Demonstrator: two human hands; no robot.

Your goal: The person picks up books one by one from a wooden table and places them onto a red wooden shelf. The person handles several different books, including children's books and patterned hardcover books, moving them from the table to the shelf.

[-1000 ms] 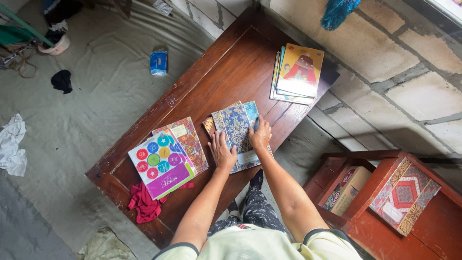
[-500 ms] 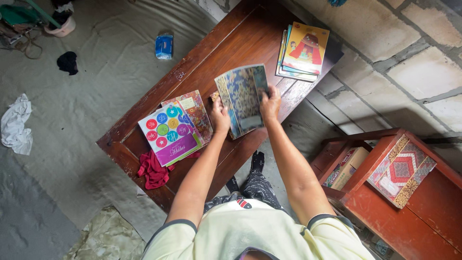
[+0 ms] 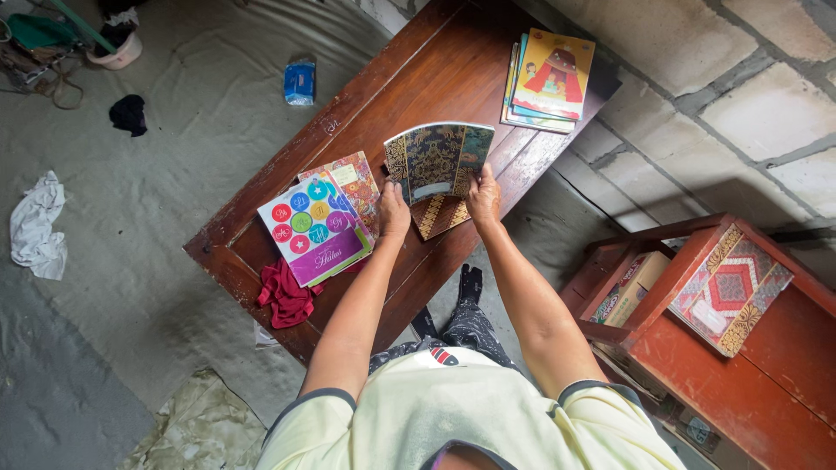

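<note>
Holding books (image 3: 438,159) between fingers (image 3: 478,178).

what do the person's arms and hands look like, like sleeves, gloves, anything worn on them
Both arms are bare from the upper arm down. The left hand and right hand wear no gloves, and no watch or bracelet shows. The pale yellow shirt has short sleeves edged with dark trim.
</note>
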